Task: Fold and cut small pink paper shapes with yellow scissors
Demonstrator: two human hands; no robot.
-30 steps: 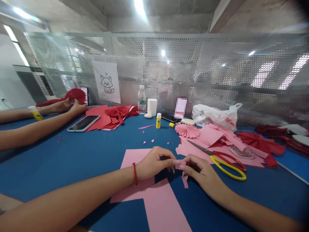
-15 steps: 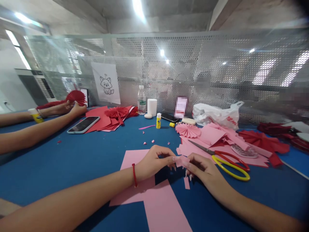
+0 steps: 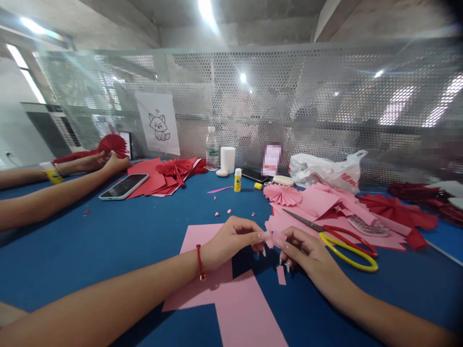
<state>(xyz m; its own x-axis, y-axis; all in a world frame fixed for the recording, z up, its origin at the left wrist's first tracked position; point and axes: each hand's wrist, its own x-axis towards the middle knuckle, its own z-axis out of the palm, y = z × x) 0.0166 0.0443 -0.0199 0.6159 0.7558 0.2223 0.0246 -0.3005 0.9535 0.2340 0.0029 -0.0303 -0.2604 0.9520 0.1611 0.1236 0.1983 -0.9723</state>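
Observation:
My left hand and my right hand meet above the blue table, both pinching a small folded pink paper piece between fingertips. A red cord bracelet circles my left wrist. Under my hands lies a large cut pink paper sheet. A thin pink paper strip lies on the table just below my right hand. Scissors with red and yellow handles rest to the right of my right hand.
Pink paper pile with a pleated pink fan sits behind the scissors; red fans at right. A glue stick, water bottle, white plastic bag and phone stand further back. Another person's arms hold a red fan at left.
My hands lifted the small pink piece slightly and shifted a little right; the loose strip now lies free below my right hand. The other person's arms barely moved.

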